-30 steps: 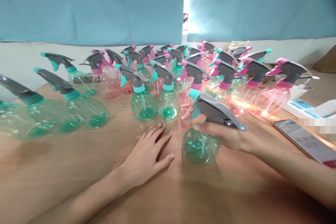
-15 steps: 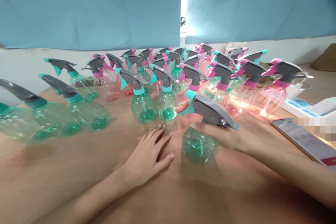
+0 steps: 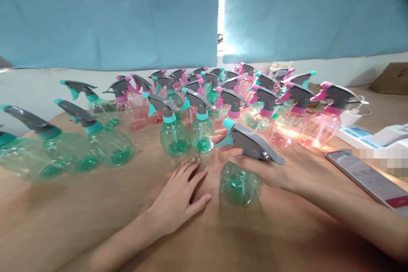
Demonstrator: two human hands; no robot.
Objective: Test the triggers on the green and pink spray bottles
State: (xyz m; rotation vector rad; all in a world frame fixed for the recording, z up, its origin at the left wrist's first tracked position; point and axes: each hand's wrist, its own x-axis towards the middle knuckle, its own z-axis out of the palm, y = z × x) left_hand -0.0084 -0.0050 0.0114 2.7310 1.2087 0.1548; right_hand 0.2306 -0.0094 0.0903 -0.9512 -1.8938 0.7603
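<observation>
My right hand (image 3: 270, 170) is wrapped round the neck of a green spray bottle (image 3: 237, 187), below its grey head with a turquoise nozzle and trigger. The bottle stands upright, or nearly so, at the table's front; whether its base touches the wood I cannot tell. Some of the right fingers show behind the trigger. My left hand (image 3: 180, 193) lies flat on the table, palm down and fingers apart, to the left of that bottle. Just beyond its fingertips two green spray bottles stand side by side, the nearer-centre spray bottle (image 3: 202, 134) and the left spray bottle (image 3: 175, 136).
Several green bottles (image 3: 110, 146) line the left side. Behind them crowd more green and pink spray bottles (image 3: 323, 123) toward the wall. A phone (image 3: 366, 178) lies at the right, near a white power strip (image 3: 360, 136). Blue blinds (image 3: 111, 17) hang behind the wooden table (image 3: 143, 174).
The view has tilted up a little, so the bottles and blinds sit lower in the picture. Both hands keep nearly the same places, the right still holding the spray bottle.
</observation>
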